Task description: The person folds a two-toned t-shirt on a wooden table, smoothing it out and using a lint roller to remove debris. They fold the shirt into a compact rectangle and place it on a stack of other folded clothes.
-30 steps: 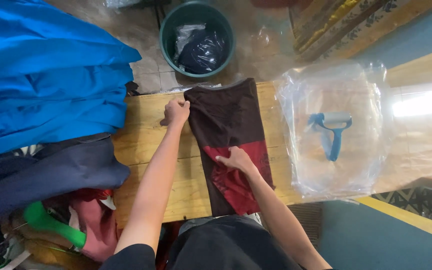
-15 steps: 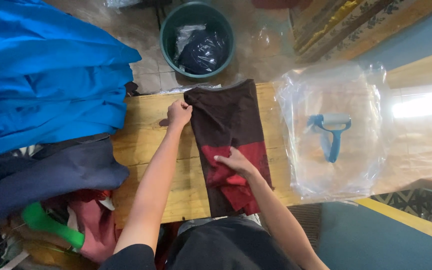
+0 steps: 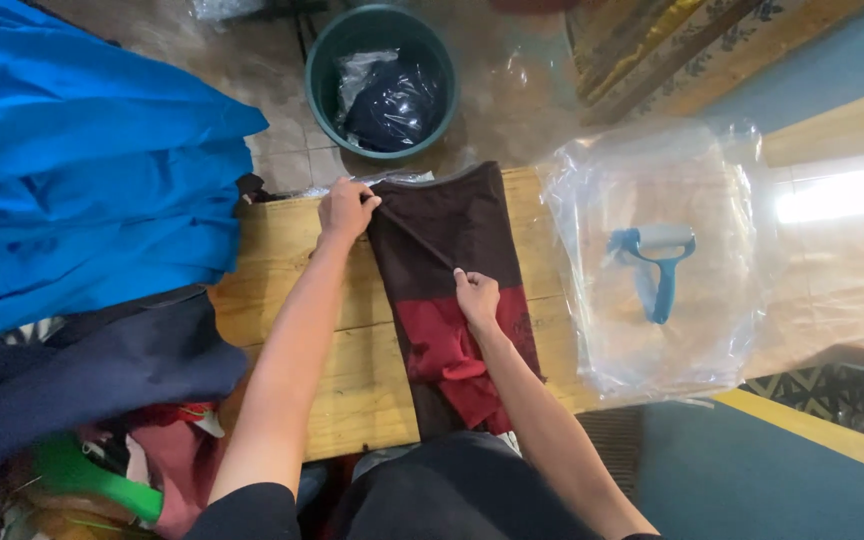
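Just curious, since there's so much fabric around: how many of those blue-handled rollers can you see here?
1. The blue-handled roller lies on the clear plastic bags at the wooden table's right end. Others may be hidden under the cloth piles.

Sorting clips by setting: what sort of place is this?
Probably a small garment packing workshop: folded blue garments stacked beside a wooden table, clear plastic bags with a lint roller on top.
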